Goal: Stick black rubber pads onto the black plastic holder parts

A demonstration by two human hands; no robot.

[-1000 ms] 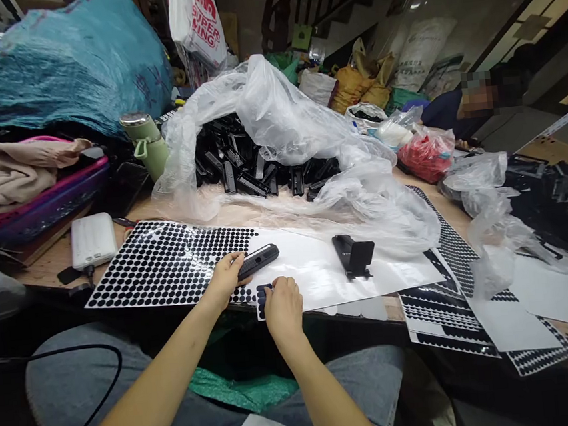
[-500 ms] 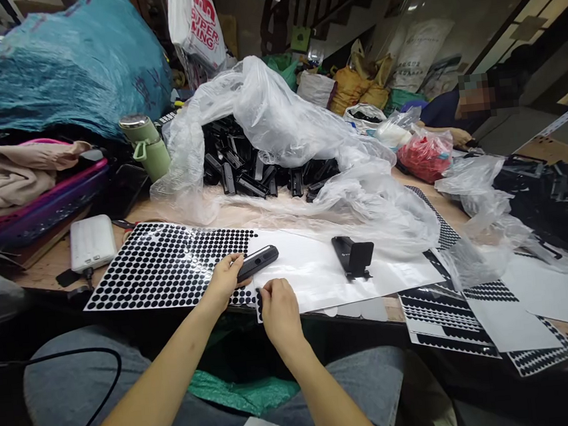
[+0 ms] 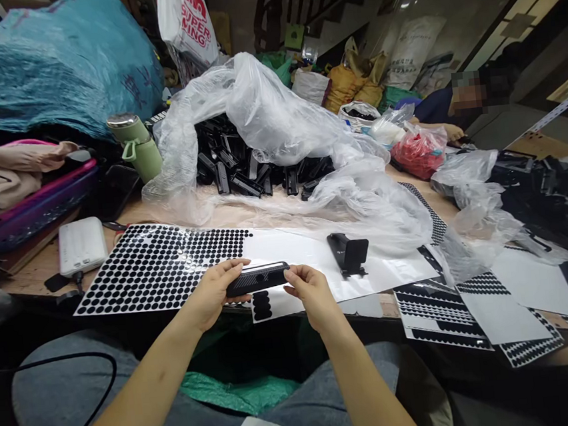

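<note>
My left hand (image 3: 216,291) grips one end of a long black plastic part (image 3: 259,279), held level above the table's front edge. The fingers of my right hand (image 3: 310,287) pinch together at the part's other end; whether a dot is between them is too small to tell. Below and to the left lies a sheet of round black stickers (image 3: 143,270). Under the part, a white backing sheet (image 3: 306,237) carries a few black dots near its left corner. On that sheet stands a black folding stand (image 3: 349,253).
Clear plastic (image 3: 274,113) covers a pile of black parts (image 3: 230,171) behind. A green bottle (image 3: 138,150) and a white power bank (image 3: 82,246) are at the left. More sticker sheets (image 3: 441,311) lie right. A person (image 3: 435,115) sits at the far right.
My right hand has left the dots at the sheet's edge and moved up and right to the black part's end. The part has turned more level and shifted slightly down.
</note>
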